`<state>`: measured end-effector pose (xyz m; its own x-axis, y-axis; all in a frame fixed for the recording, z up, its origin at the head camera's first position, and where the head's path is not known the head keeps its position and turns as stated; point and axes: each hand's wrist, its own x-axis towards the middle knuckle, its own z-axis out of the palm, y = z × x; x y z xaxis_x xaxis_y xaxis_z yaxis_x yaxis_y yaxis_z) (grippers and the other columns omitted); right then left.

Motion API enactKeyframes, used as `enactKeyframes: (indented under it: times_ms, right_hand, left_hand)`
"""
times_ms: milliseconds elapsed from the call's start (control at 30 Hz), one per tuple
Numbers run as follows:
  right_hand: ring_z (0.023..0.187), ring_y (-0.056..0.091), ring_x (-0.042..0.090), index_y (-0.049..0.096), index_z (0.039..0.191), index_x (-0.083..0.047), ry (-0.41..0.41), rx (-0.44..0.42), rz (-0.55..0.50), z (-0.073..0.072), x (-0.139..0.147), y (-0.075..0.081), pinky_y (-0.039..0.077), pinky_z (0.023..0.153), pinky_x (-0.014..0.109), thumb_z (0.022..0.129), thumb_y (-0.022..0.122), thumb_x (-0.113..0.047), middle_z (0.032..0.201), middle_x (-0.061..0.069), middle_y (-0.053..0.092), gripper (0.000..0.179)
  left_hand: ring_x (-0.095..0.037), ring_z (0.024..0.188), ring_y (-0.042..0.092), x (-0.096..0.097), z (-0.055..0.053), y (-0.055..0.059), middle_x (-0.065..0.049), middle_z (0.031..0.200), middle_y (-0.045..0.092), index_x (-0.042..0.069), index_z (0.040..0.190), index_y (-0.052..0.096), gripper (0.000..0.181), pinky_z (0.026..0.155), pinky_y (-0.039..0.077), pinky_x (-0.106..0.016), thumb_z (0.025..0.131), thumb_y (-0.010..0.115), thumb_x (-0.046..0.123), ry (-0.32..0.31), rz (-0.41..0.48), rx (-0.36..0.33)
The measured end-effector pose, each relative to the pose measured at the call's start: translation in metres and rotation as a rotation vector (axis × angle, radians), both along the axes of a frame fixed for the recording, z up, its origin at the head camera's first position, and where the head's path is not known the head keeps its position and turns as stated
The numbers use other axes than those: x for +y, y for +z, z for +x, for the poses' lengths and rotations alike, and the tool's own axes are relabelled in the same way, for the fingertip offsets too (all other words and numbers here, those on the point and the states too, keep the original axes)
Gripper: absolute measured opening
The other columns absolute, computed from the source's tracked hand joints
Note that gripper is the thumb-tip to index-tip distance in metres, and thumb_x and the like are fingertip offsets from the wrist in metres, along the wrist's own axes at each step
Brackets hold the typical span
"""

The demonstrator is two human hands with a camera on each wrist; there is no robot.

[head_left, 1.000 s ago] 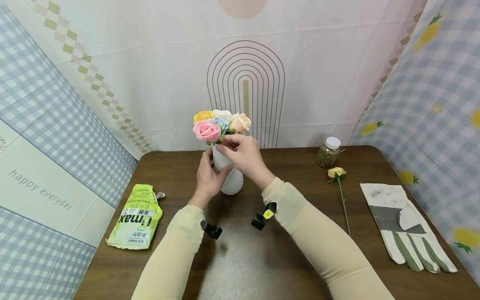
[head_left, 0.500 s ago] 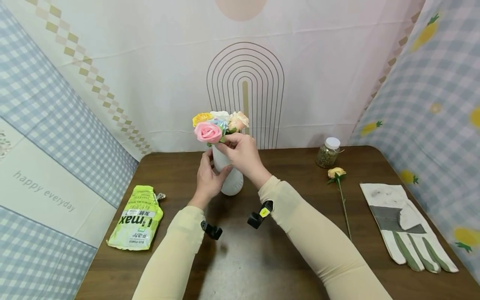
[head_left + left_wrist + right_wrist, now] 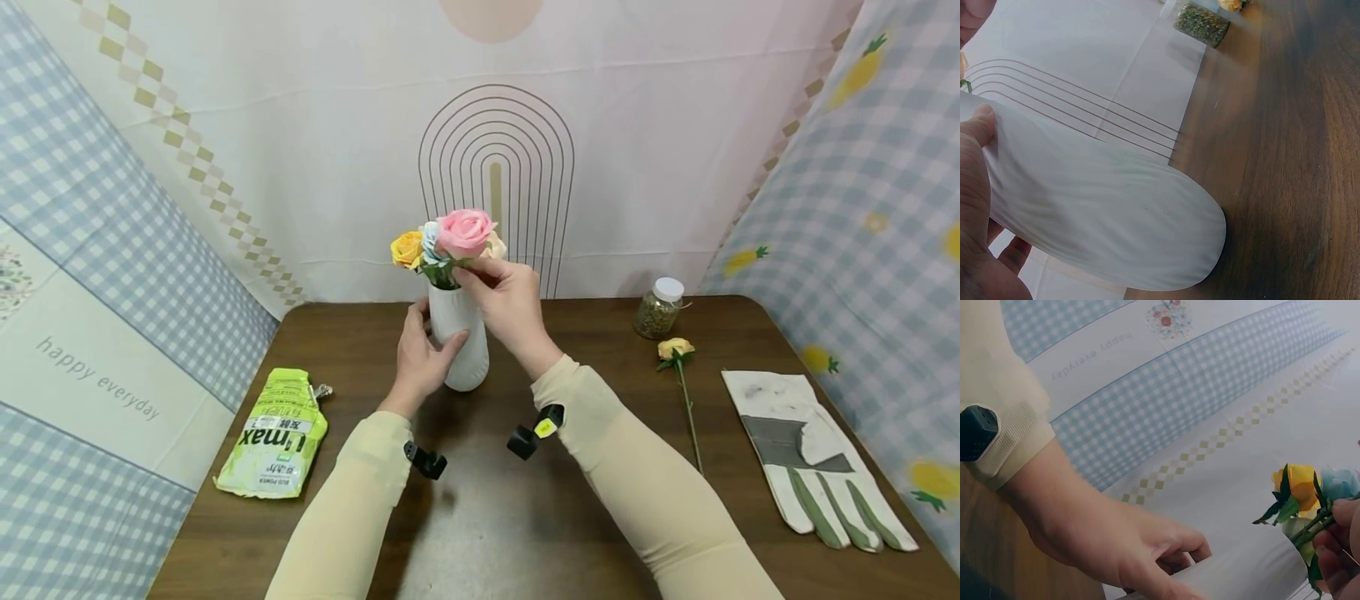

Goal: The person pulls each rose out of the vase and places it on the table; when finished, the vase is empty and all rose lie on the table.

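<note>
One pink rose, likely light, soft-petalled: your right hand pinches it from beneath, best hold; left hand grips probably slick, breakable white vase.

White ribbed vase; pink rose above rim.

Soft light surrounds me, with a pale glare on the worktop at the head view's lower centre. The left wrist view is dimmer, my fingers shaded at lower left.
</note>
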<state>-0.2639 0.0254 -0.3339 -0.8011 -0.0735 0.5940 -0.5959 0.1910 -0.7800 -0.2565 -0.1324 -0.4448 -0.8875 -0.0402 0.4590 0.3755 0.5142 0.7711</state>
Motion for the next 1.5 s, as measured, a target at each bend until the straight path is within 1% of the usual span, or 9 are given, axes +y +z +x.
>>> enactKeyframes:
  times_ms: [200, 400, 500, 700, 733, 800, 1133, 1333, 1500]
  right_hand:
    - [0.083, 0.068, 0.013, 0.074, 0.103, -0.001, 0.048, -0.066, -0.151, -0.002, 0.006, -0.005, 0.056, 0.071, 0.027, 0.087, 0.072, -0.010, 0.096, 0.011, 0.073, 0.019]
    - [0.080, 0.068, 0.014, 0.071, 0.101, 0.009, 0.096, -0.138, -0.322, -0.004, 0.010, -0.009, 0.057, 0.072, 0.031, 0.086, 0.070, -0.005, 0.094, 0.021, 0.071, 0.020]
    - [0.077, 0.069, 0.018, 0.070, 0.101, 0.009, 0.090, -0.147, -0.380, -0.005, 0.012, -0.010, 0.057, 0.072, 0.036, 0.086, 0.071, -0.004, 0.090, 0.018, 0.071, 0.020]
    - [0.073, 0.069, 0.014, 0.065, 0.104, 0.016, 0.141, -0.177, -0.546, -0.005, 0.021, -0.008, 0.057, 0.073, 0.032, 0.086, 0.068, 0.000, 0.088, 0.007, 0.072, 0.023]
    - [0.074, 0.069, 0.014, 0.064, 0.104, 0.016, 0.156, -0.185, -0.563, -0.004, 0.023, -0.007, 0.057, 0.072, 0.029, 0.087, 0.068, 0.000, 0.088, 0.007, 0.072, 0.024]
    - [0.076, 0.069, 0.016, 0.064, 0.105, 0.016, 0.176, -0.189, -0.586, -0.004, 0.027, -0.007, 0.057, 0.074, 0.031, 0.087, 0.068, 0.000, 0.091, 0.009, 0.072, 0.024]
    - [0.081, 0.070, 0.019, 0.071, 0.098, 0.001, 0.221, -0.198, -0.597, -0.003, 0.042, -0.006, 0.056, 0.075, 0.029, 0.086, 0.069, -0.002, 0.095, 0.015, 0.071, 0.013]
    - [0.076, 0.070, 0.018, 0.072, 0.095, 0.002, 0.214, -0.141, -0.586, -0.009, 0.045, -0.001, 0.056, 0.075, 0.029, 0.084, 0.071, -0.001, 0.089, 0.010, 0.071, 0.011]
    - [0.075, 0.068, 0.018, 0.071, 0.096, 0.004, 0.175, -0.084, -0.513, -0.009, 0.045, 0.002, 0.056, 0.077, 0.031, 0.084, 0.071, 0.000, 0.087, 0.011, 0.069, 0.013]
  left_hand:
    - [-0.027, 0.115, 0.053, 0.000, -0.001, -0.001, -0.015, 0.129, 0.047, 0.003, 0.138, 0.035, 0.075, 0.092, 0.049, -0.042, 0.085, 0.072, 0.039, -0.003, -0.007, 0.027]
    - [-0.026, 0.116, 0.052, -0.001, -0.001, -0.001, -0.013, 0.130, 0.046, 0.005, 0.139, 0.034, 0.076, 0.093, 0.048, -0.042, 0.084, 0.071, 0.042, 0.005, -0.004, -0.002]
    - [-0.026, 0.117, 0.052, 0.000, -0.002, -0.001, -0.013, 0.131, 0.046, 0.005, 0.140, 0.033, 0.077, 0.093, 0.048, -0.042, 0.084, 0.071, 0.043, 0.010, -0.011, -0.014]
    - [-0.026, 0.115, 0.053, 0.001, -0.002, 0.000, -0.013, 0.129, 0.046, 0.004, 0.139, 0.035, 0.074, 0.091, 0.049, -0.041, 0.084, 0.072, 0.039, 0.017, -0.009, -0.002]
    - [-0.026, 0.115, 0.053, 0.001, -0.002, 0.000, -0.013, 0.129, 0.046, 0.004, 0.138, 0.035, 0.074, 0.091, 0.049, -0.041, 0.084, 0.072, 0.038, 0.017, -0.010, -0.001]
    - [-0.027, 0.115, 0.053, 0.002, -0.002, 0.000, -0.013, 0.129, 0.046, 0.004, 0.139, 0.034, 0.074, 0.091, 0.049, -0.042, 0.084, 0.072, 0.039, 0.016, -0.010, -0.002]
    - [-0.026, 0.117, 0.051, 0.001, -0.001, 0.000, -0.012, 0.132, 0.045, 0.006, 0.139, 0.034, 0.074, 0.094, 0.048, -0.042, 0.085, 0.071, 0.041, 0.011, -0.008, -0.018]
    - [-0.026, 0.117, 0.051, 0.001, -0.001, 0.000, -0.012, 0.132, 0.045, 0.006, 0.140, 0.033, 0.075, 0.093, 0.048, -0.042, 0.085, 0.071, 0.041, 0.004, -0.013, -0.011]
    - [-0.025, 0.118, 0.051, 0.001, 0.000, 0.001, -0.011, 0.132, 0.044, 0.006, 0.140, 0.032, 0.076, 0.095, 0.047, -0.041, 0.085, 0.071, 0.041, 0.007, -0.010, -0.024]
